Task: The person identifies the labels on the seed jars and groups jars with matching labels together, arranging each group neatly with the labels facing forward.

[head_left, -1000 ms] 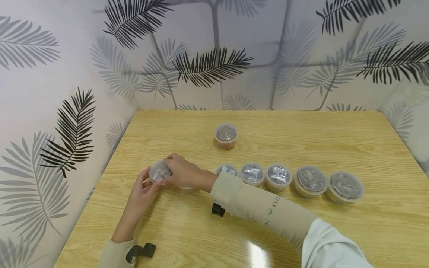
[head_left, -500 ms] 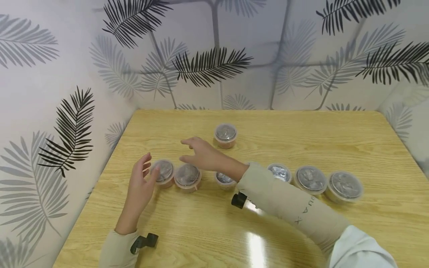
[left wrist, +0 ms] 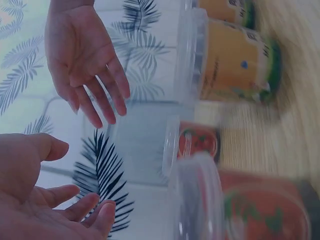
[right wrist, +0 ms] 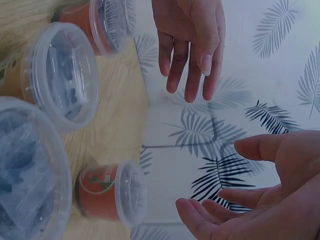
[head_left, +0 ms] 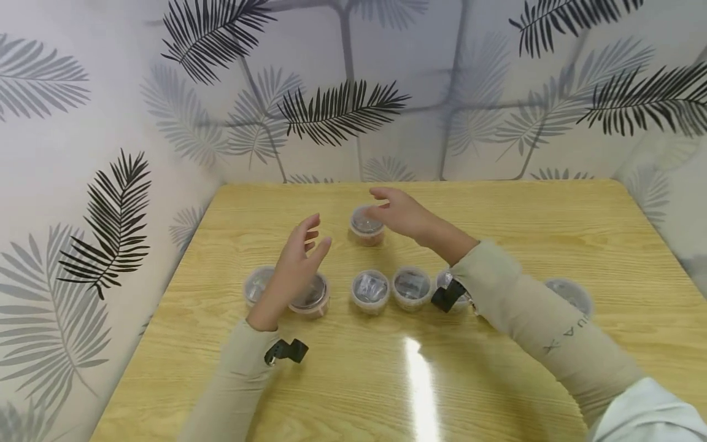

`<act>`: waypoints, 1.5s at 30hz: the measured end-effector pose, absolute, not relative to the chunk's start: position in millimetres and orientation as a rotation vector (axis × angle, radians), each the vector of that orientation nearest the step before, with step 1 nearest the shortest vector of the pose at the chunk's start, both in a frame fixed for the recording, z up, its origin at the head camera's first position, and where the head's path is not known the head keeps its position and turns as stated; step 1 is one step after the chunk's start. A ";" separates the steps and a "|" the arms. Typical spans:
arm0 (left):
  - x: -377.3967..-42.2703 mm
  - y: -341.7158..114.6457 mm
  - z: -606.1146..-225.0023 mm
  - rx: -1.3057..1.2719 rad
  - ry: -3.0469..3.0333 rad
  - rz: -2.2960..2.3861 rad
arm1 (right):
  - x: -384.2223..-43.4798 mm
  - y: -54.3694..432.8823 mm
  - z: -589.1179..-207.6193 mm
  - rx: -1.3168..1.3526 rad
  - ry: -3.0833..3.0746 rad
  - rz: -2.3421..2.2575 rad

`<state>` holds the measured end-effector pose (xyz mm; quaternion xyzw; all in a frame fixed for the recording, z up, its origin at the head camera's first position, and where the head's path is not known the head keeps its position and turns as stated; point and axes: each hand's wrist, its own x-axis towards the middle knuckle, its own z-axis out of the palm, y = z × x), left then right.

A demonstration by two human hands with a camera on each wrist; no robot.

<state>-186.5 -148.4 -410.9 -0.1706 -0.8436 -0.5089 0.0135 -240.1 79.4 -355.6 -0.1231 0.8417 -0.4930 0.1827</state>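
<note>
My left hand (head_left: 293, 267) hovers with spread fingers over two red plastic tubs, partly covering the left tub (head_left: 255, 283) and the right tub (head_left: 316, 302). Farther back, a single small red tub (head_left: 367, 234) stands upright under its clear lid. Beside it my right hand (head_left: 405, 215) reaches in, its thumb overlapping the lid in the head view; whether they touch cannot be told there. The right wrist view shows that small tub (right wrist: 100, 194) apart from the loosely bent fingers (right wrist: 197, 220). Neither hand holds anything.
To the right stands a row of lidded tubs: one near the middle (head_left: 370, 293), another beside it (head_left: 411, 290), and one at the far right (head_left: 571, 296). My right sleeve (head_left: 530, 307) hides part of the row. Leaf-patterned wall covering (head_left: 397, 141) rises behind the wooden table (head_left: 353, 387).
Both hands held the leftmost tub a second ago; it now stands on the table, released. My right hand has moved right and back to the far tub. My left hand has shifted right and farther back.
</note>
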 end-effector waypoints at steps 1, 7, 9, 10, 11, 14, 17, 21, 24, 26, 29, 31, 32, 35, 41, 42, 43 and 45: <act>-190.7 -143.7 -411.0 -0.536 -2.639 -1.593 | -242.2 83.1 -356.7 -0.340 2.378 -1.383; -211.6 -120.8 -409.1 -0.473 -2.756 -1.607 | -252.9 95.0 -365.2 -0.262 2.387 -1.317; -218.5 -115.0 -410.2 -0.436 -2.801 -1.605 | -256.8 96.6 -370.2 -0.243 2.384 -1.298; -222.1 -112.4 -411.1 -0.419 -2.819 -1.608 | -258.8 97.1 -373.4 -0.230 2.378 -1.289; -225.5 -110.1 -412.2 -0.396 -2.839 -1.610 | -261.1 97.5 -377.1 -0.218 2.366 -1.287; -236.1 -105.4 -417.0 -0.344 -2.892 -1.607 | -267.5 97.4 -388.0 -0.190 2.319 -1.290; -243.6 -102.5 -421.2 -0.295 -2.928 -1.612 | -272.4 95.7 -397.1 -0.165 2.270 -1.299; -251.2 -99.2 -427.9 -0.258 -2.974 -1.616 | -276.3 92.8 -406.8 -0.143 2.239 -1.291; -254.7 -96.8 -433.6 -0.256 -2.988 -1.665 | -278.3 91.2 -413.2 -0.141 2.212 -1.310; -255.7 -95.9 -436.8 -0.266 -2.977 -1.706 | -278.6 90.3 -415.8 -0.142 2.206 -1.327; -255.8 -95.2 -440.5 -0.291 -2.949 -1.736 | -277.6 89.1 -417.3 -0.161 2.202 -1.362; -255.2 -94.5 -441.7 -0.301 -2.938 -1.723 | -276.3 88.4 -417.2 -0.170 2.209 -1.383; -254.6 -94.1 -441.9 -0.308 -2.935 -1.711 | -275.6 88.0 -416.9 -0.168 2.210 -1.394; -252.3 -93.5 -441.4 -0.322 -2.933 -1.662 | -274.6 86.8 -417.5 -0.166 2.209 -1.429; -242.8 -95.6 -432.8 -0.342 -2.879 -1.576 | -269.8 83.2 -411.2 -0.161 2.226 -1.498; -240.8 -96.6 -430.4 -0.345 -2.863 -1.558 | -268.6 82.7 -408.4 -0.166 2.233 -1.508; -238.8 -98.1 -427.6 -0.354 -2.849 -1.535 | -267.8 82.4 -405.7 -0.180 2.234 -1.521; -234.4 -101.4 -420.8 -0.365 -2.817 -1.501 | -265.4 81.7 -398.5 -0.205 2.239 -1.539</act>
